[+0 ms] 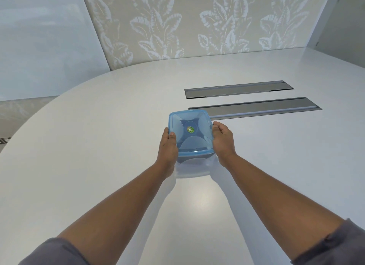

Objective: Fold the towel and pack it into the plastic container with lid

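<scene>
Blue plastic container point(190, 134), lid on, held between both hands above white table point(98, 126); left hand point(167, 144) grips left edge, right hand point(222, 140) curled round right edge; two grey recessed panels point(254, 107) just beyond, far one well clear.

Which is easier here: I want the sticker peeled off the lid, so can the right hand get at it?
Probably yes: the sticker sits uncovered mid-lid, beside the right hand gripping the container's edge.
</scene>
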The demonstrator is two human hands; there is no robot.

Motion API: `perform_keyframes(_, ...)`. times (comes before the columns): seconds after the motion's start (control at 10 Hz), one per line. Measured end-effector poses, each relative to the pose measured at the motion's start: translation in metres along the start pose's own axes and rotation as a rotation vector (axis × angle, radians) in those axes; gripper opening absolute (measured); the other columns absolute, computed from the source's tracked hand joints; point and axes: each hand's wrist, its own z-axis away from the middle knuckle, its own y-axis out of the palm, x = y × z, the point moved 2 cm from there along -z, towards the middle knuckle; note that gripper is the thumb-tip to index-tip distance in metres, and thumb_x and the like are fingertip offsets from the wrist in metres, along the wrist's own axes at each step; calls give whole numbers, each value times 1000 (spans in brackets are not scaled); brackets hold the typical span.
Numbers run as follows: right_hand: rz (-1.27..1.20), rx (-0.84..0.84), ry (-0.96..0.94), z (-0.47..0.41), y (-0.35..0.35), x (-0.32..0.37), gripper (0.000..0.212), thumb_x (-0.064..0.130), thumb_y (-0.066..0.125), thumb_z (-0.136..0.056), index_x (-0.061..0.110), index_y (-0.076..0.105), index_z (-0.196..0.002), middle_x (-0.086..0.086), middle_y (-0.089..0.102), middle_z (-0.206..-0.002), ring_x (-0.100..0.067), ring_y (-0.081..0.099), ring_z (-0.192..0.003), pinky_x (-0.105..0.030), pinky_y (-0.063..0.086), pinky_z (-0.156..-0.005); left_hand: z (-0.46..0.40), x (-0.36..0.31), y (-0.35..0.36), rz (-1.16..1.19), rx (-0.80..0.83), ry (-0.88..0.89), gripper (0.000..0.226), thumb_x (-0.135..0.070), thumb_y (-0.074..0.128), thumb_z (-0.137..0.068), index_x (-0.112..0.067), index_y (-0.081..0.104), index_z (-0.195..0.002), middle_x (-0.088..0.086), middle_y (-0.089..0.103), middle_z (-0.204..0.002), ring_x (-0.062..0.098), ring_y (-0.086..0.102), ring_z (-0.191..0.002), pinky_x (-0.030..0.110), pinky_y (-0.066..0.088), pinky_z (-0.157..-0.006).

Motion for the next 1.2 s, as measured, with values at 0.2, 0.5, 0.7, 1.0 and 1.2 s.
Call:
perform_keyframes(0.2, -67, 3, 65, 0, 1, 0, 25, 22, 53, -105, 13, 69, -122, -12, 74, -112, -20, 64, -89, -48, 58, -88, 0, 1, -3, 228, 132, -83, 42, -31, 35, -113, -33, 38, -155, 7, 62, -140, 26, 68, -113, 42, 62, -84)
perform_keyframes(0.5, -135, -36, 109, 4, 3, 0, 26, 15, 52, -99, 30, 74, -99, 8, 74, -88, -17, 65, -80, -38, 58, -78, -2, 5, -6, 290, 199, -77, 35, -28, 38, -112, -37, 53, -142, 5, 70, -129, 24, 71, -104, 41, 61, -78)
perform_keyframes(0.7, -72, -6, 98, 1, 8, 2, 23, 19, 47, -103, 24, 66, -116, 3, 71, -100, -19, 64, -86, -40, 57, -81, -3, 2, -10, 295, 189, -84, 32, -29, 40, -111, -40, 59, -135, 3, 75, -120, 22, 76, -94, 37, 62, -69)
perform_keyframes(1.0, 150, 114, 95, 5, 4, 22, 27, 24, 37, -105, 24, 62, -115, -5, 68, -114, -23, 63, -97, -41, 54, -85, -3, -13, -21, 61, 189, -94, 45, -33, 38, -113, -28, 38, -157, 0, 56, -151, 20, 62, -128, 41, 50, -109)
perform_keyframes(1.2, 273, 63, 110, 10, -7, 38, 41, 27, 35, -106, 11, 51, -141, -8, 61, -132, -29, 59, -118, -44, 48, -99, 10, -36, -30, -219, 113, 12, 62, -48, 32, -111, -30, 10, -165, -6, 19, -171, 18, 24, -154, 40, 21, -121)
